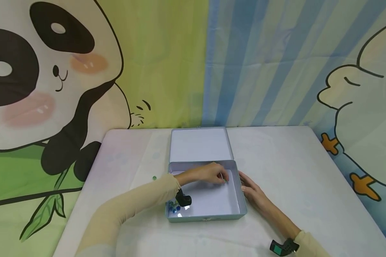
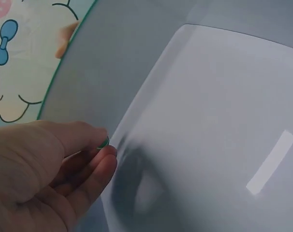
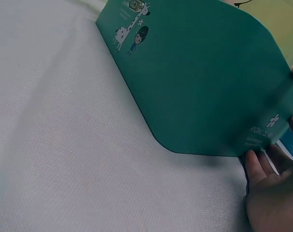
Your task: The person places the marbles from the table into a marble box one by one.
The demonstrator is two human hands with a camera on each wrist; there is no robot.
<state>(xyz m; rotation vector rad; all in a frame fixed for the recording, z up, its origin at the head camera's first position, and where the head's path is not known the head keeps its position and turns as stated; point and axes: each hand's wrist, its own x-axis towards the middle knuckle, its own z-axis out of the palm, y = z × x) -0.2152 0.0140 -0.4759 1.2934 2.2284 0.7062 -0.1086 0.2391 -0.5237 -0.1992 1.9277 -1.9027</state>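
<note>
My left hand (image 1: 212, 174) reaches over the inside of a shallow tin box (image 1: 209, 216). Between thumb and fingertips it pinches a small green glass marble (image 2: 104, 143), mostly covered by the fingers, near the box's right inner wall. My right hand (image 1: 253, 190) lies along the outside of the right wall, its fingertips (image 3: 254, 166) touching the green side of the tin near a corner. Several blue and green marbles (image 1: 174, 207) sit in the box's near left corner, partly hidden by the left wrist camera.
Behind the box, its hinged lid (image 1: 201, 144) lies open on the white-covered table (image 1: 276, 153). A single green marble (image 1: 154, 177) rests on the cloth left of the box. A printed curtain (image 1: 167, 64) hangs past the table's far edge.
</note>
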